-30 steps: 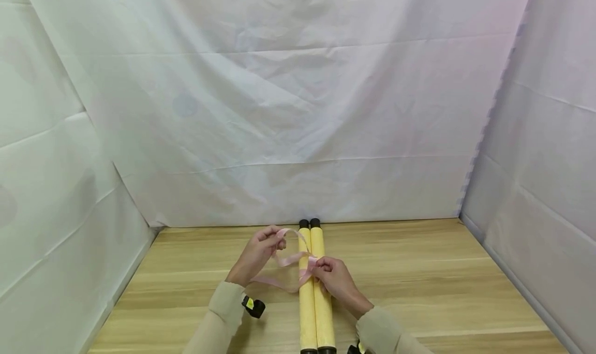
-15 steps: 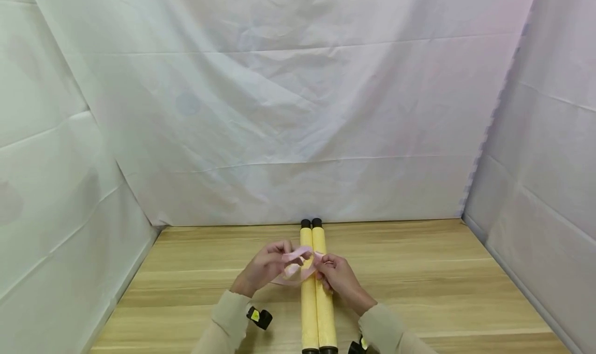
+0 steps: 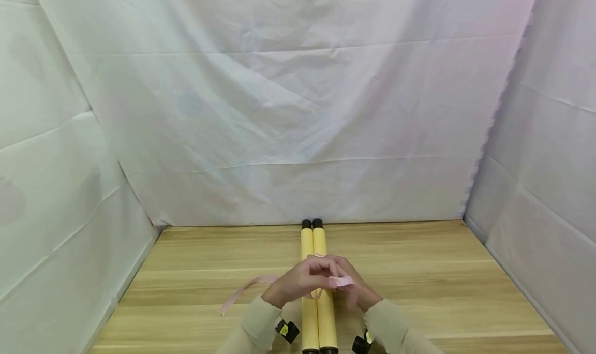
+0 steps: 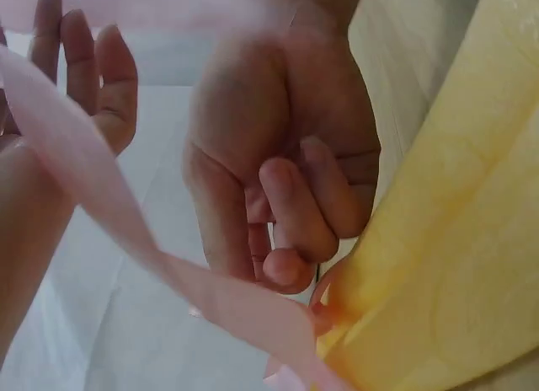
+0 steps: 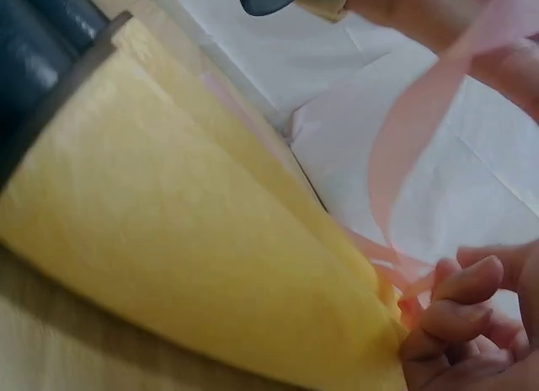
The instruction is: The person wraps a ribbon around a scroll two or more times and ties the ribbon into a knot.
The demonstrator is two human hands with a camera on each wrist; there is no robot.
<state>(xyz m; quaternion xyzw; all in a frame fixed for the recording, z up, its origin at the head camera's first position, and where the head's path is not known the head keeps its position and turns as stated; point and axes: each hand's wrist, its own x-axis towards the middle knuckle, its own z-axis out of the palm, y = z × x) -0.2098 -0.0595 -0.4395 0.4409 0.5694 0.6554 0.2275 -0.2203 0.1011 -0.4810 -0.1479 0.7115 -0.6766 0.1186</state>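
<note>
A yellow scroll (image 3: pixel 309 318), two rolls side by side with dark end knobs, lies lengthwise on the table. A pink ribbon (image 3: pixel 342 281) goes around its middle and loops up above it. My left hand (image 3: pixel 304 280) pinches a ribbon length and crosses in front of my right hand (image 3: pixel 357 286), partly hiding it. In the left wrist view, the ribbon (image 4: pixel 93 172) slants down from the left hand (image 4: pixel 101 79) to the scroll (image 4: pixel 446 206). Fingers of my right hand (image 5: pixel 472 324) are curled at the scroll's side in the right wrist view, pinching the ribbon near where it meets the yellow surface.
The wood-grain table (image 3: pixel 419 281) meets a white cloth backdrop (image 3: pixel 298 136), with the scroll's far knobs close to it. White cloth walls rise at both sides. A loose ribbon tail (image 3: pixel 242 292) lies on the table left of the scroll. Both wrists carry small black cameras (image 3: pixel 287 330).
My left hand has moved right across the scroll with the ribbon and now overlaps the right hand. The right hand stays near the scroll's middle. The ribbon tail now shows farther left.
</note>
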